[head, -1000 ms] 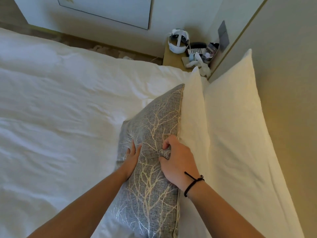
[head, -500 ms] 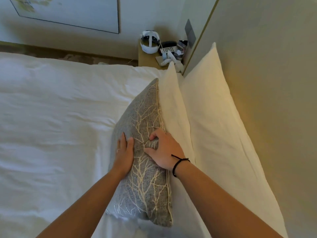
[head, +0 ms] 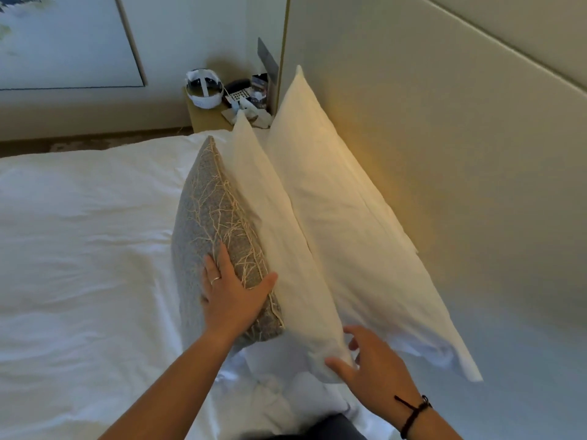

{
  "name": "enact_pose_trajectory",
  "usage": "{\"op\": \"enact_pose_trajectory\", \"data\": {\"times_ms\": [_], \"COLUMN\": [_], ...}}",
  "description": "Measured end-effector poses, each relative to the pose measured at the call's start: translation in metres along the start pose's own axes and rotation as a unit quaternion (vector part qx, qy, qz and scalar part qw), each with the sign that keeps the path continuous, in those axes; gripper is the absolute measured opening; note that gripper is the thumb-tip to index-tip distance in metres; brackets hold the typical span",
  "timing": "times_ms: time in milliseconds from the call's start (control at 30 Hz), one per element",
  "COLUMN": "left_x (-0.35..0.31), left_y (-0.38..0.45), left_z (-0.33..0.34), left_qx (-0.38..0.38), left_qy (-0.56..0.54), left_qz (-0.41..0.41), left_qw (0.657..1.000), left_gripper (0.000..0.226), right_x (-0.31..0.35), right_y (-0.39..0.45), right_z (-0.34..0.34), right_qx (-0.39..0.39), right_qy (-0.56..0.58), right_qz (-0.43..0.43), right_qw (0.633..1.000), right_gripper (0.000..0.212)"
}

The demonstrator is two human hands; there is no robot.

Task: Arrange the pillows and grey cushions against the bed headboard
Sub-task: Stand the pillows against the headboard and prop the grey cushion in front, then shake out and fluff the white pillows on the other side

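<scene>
A grey cushion (head: 209, 217) with a pale branch pattern stands on edge on the white bed (head: 79, 249). It leans against a white pillow (head: 279, 249), which leans on a second white pillow (head: 349, 217) resting against the beige headboard (head: 444, 138). My left hand (head: 233, 295) lies flat on the cushion's near end, fingers spread, thumb over its piped edge. My right hand (head: 373, 360) is open at the near corner of the front white pillow, fingers touching it on both sides.
A bedside table (head: 206, 119) at the far end of the bed carries a white headset (head: 203, 90), a phone and small items. A framed picture (head: 63, 42) hangs on the far wall. A dark trouser leg (head: 317, 430) shows at the bottom edge.
The cushion has been tipped more upright against the front pillow. My right hand has let go of the cushion and moved down to the white pillow's near corner. My left hand stays on the cushion.
</scene>
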State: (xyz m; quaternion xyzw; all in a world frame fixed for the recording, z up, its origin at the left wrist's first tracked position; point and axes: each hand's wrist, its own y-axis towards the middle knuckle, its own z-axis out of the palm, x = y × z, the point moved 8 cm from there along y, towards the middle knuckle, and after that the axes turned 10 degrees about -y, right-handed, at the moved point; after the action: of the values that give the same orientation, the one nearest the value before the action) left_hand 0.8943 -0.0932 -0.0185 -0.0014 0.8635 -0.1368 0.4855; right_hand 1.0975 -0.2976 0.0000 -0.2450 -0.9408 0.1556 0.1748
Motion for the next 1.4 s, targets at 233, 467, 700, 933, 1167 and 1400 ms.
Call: {"op": "enact_pose_trajectory", "data": {"times_ms": [233,467,700,933,1167,1400], "left_x": [-0.001,-0.001,-0.009,-0.018,-0.028,-0.046], "left_y": [-0.033,-0.034,-0.061,-0.134,-0.23,-0.361], "left_z": [0.009,0.014,0.011,0.042,0.154,0.27], "left_qx": [0.003,0.042,0.068,0.089,0.288,0.505], "left_qy": [0.056,0.072,0.072,0.114,0.155,0.244], "left_qz": [0.011,-0.02,-0.021,0.053,0.133,0.267], "left_qw": [0.998,0.996,0.995,0.988,0.936,0.784], "left_gripper": [0.126,0.118,0.111,0.099,0.046,0.025], "right_x": [-0.005,-0.032,-0.034,-0.084,-0.179,-0.264], "right_y": [-0.019,-0.028,-0.042,-0.103,-0.193,-0.336], "right_z": [-0.001,-0.014,-0.019,-0.004,0.062,0.12], "right_qx": [-0.043,-0.053,-0.067,-0.089,-0.085,-0.13], "right_qy": [-0.012,0.002,0.007,0.123,0.27,0.35], "right_qz": [-0.005,-0.025,-0.04,0.011,0.151,0.357], "right_qw": [0.999,0.998,0.997,0.988,0.947,0.856], "right_gripper": [0.04,0.039,0.028,0.016,0.014,0.009]}}
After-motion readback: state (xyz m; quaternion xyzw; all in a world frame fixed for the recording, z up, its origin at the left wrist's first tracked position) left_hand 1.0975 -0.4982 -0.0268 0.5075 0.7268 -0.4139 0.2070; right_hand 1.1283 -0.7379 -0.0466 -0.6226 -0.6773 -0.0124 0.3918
